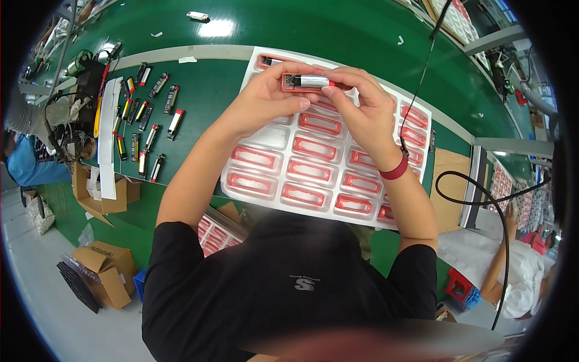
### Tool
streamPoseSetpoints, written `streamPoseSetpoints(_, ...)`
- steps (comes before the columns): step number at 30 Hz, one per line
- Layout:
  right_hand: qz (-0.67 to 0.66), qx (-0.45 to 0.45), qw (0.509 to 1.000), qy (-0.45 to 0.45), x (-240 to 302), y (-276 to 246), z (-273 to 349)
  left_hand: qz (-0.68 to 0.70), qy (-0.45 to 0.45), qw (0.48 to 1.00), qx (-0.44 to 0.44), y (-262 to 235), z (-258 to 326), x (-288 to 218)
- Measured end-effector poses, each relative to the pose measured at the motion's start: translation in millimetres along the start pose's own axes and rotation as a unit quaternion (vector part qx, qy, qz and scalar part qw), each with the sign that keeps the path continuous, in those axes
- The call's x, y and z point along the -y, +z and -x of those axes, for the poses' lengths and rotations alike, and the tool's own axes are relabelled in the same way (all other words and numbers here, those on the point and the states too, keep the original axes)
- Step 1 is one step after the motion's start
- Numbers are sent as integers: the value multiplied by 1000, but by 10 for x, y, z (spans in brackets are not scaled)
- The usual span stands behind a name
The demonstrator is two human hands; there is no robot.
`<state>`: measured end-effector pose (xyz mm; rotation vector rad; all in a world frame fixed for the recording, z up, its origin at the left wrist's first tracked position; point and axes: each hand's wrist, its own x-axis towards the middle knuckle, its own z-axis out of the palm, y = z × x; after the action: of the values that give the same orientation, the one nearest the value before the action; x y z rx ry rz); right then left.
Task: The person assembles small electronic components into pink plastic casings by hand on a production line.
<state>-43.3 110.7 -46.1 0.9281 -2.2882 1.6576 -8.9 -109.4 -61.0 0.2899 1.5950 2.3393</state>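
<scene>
Both hands, left hand (268, 96) and right hand (356, 105), pinch a small silver battery (312, 81) over the white tray (265, 136), fingers clamped on it.

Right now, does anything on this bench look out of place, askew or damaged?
Nothing looks damaged. The left hand and right hand hold a small silver cell over the white tray of red-rimmed pockets. The loose cells to the left lie in uneven rows at differing angles; paper scraps dot the green belt.
</scene>
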Motion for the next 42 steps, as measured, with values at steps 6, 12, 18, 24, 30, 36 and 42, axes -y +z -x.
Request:
streamPoseSetpoints(6,73,-8,994,-83,-58,-5,25,35,21,999,27,-4,-22,41)
streamPoseSetpoints(12,77,-5,995,-64,-48,-19,50,5,15,999,39,-51,-43,119)
streamPoseSetpoints(18,78,0,994,-72,-66,20,83,28,26,999,8,-53,-57,229)
streamPoseSetpoints(24,105,-5,988,-110,-100,43,114,41,-8,999,4,-58,-51,186)
streamPoseSetpoints(30,145,6,980,-139,-93,35,133,91,-14,996,19,-46,-31,159)
streamPoseSetpoints(36,103,13,990,-95,-105,25,153,101,-14,994,34,-57,-39,213)
streamPoseSetpoints(42,-121,-14,988,97,-114,41,167,98,-14,994,37,-46,-25,213)
